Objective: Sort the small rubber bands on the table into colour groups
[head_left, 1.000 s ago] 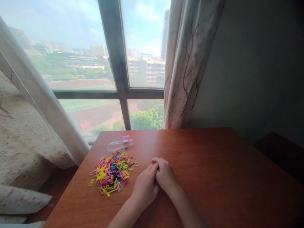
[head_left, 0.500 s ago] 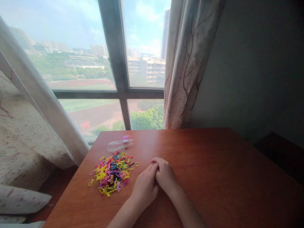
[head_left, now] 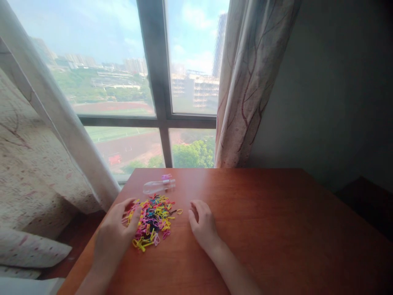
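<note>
A loose pile of small elastic bands in yellow, pink, red, blue and black lies on the left half of the brown table. Over the pile's left edge is my left hand, thumb and fingers apart; it hides some bands, and nothing shows in its grasp. To the right of the pile rests my right hand, fingers loosely curved with a gap to the thumb, holding nothing visible. Behind the pile lies a clear plastic bottle-shaped container on its side. A small purple bunch sits just past it.
The table's far edge runs below a window with a grey frame. Patterned curtains hang on the left and on the right. A dark wall stands at the right.
My two hands, clasped together before, have come apart. The left has moved left to the pile; the right stays on the table with its fingers loosened. The view has shifted slightly.
</note>
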A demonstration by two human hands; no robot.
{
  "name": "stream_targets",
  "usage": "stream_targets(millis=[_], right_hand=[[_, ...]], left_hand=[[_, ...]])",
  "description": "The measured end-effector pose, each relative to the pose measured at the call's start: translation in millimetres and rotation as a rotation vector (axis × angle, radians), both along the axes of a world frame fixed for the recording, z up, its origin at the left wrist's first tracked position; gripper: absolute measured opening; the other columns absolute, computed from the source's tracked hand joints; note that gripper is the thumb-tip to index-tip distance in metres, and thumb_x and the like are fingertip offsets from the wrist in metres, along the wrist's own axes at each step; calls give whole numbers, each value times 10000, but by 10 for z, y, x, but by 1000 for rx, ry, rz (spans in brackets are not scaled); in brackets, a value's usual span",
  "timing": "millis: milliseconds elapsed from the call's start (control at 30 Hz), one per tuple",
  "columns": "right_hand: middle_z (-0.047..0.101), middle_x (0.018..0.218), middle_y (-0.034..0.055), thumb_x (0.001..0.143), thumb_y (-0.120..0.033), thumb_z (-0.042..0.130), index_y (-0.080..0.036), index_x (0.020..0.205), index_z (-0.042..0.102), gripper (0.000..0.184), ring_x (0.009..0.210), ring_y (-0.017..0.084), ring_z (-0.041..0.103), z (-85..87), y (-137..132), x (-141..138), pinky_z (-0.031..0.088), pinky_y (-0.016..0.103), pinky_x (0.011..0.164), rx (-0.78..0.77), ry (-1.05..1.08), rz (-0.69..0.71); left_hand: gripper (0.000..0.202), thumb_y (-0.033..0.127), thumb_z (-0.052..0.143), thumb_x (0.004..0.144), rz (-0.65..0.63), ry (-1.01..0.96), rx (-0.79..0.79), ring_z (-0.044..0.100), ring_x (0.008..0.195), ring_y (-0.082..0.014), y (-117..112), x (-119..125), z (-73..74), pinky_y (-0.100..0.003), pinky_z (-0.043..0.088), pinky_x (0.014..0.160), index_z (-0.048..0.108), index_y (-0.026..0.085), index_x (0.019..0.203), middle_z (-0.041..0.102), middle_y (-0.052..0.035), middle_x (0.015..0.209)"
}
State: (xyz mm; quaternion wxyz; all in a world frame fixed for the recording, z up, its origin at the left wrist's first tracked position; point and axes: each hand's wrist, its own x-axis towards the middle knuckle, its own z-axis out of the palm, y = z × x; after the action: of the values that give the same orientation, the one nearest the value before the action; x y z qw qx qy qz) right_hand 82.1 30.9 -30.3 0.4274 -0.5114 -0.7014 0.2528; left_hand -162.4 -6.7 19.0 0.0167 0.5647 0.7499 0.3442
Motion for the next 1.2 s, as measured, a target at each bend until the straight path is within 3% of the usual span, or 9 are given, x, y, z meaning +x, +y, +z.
stream_targets(millis=[67,167,333,567,733,933,1200], right_hand=[[652,1176,122,887,-201,537,-142,1152,644,292,1115,232,576,10,20,-137,439,363,1014,36,-57,52],[608,1258,148,910,-253,546,-124,1186,635,317,1197,253,526,37,86,-360,406,398,1063,50,-134,112],[607,1245,149,934,-305,544,-128,1185,624,317,1205,259,516,93,259,-715,413,392,1060,91,-198,174],[660,1153,105,935,-228,523,-155,1128,629,232,1116,241,556,125,416,-1009,428,367,1020,156,-238,300],[682,1109,83,911,-148,509,-168,1067,647,209,1064,214,578,135,438,-990,430,321,998,156,-238,356],[695,1049,67,883,-112,519,-177,1044,655,220,997,198,601,109,439,-889,457,298,937,138,-208,403],[676,970,71,907,-104,466,-168,975,641,199,932,189,595,60,317,-572,462,296,882,94,-119,343]], left_hand=[[475,551,424,883,57,28,-62,635,1097,-299,43,-294,-50,-431,491,959,600,194,1143,651,-110,1199],[568,584,350,881,-21,57,-120,614,1141,-319,127,-480,-195,-463,465,1011,615,134,1105,659,-158,1186],[578,555,350,910,-172,221,-105,577,1207,-319,248,-383,-408,-476,413,1077,630,110,1150,644,-179,1254],[572,530,345,943,-237,275,-94,535,1269,-321,264,-269,-475,-495,389,1108,629,110,1208,628,-168,1301],[526,499,379,936,-280,253,-70,514,1288,-335,266,-108,-459,-519,377,1114,628,133,1220,630,-151,1306],[465,417,379,936,-382,68,-55,553,1239,-290,266,114,-371,-486,395,1102,608,127,1218,632,-150,1288],[286,363,432,923,-406,-74,-77,647,1003,-251,229,444,-298,-402,498,897,641,198,1025,712,-76,1048]])
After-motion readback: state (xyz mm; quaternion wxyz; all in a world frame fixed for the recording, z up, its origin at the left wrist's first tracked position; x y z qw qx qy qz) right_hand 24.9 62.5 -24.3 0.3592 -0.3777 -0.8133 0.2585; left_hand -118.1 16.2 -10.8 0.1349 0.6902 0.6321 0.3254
